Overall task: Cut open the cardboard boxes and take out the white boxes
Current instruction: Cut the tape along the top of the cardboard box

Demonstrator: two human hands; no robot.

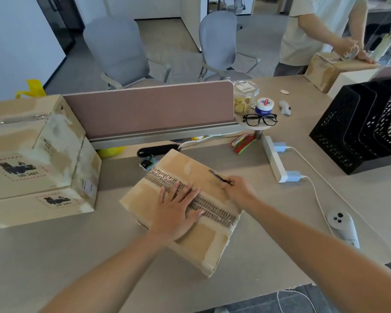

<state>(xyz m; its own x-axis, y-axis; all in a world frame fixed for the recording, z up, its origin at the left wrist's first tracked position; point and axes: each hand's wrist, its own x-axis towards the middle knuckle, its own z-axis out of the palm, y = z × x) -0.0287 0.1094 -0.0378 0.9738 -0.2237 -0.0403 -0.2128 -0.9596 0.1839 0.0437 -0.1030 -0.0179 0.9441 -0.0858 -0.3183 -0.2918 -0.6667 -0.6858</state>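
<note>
A closed cardboard box (196, 240) lies on the table in the middle of the view, with a strip of printed tape (212, 208) along its top seam. My left hand (178, 208) lies flat on the box top, fingers spread over the tape. My right hand (239, 190) grips a dark cutter (219, 177) at the box's far right edge, with its tip pointing up and left over the cardboard. No white box is visible.
Two stacked cardboard boxes (38, 161) stand at the left. A pink desk divider (149, 107) runs behind. A power strip (274, 159), cables, a white controller (343, 227) and a black file rack (366, 129) occupy the right. Another person (321, 30) handles a box (325, 68) at the far right.
</note>
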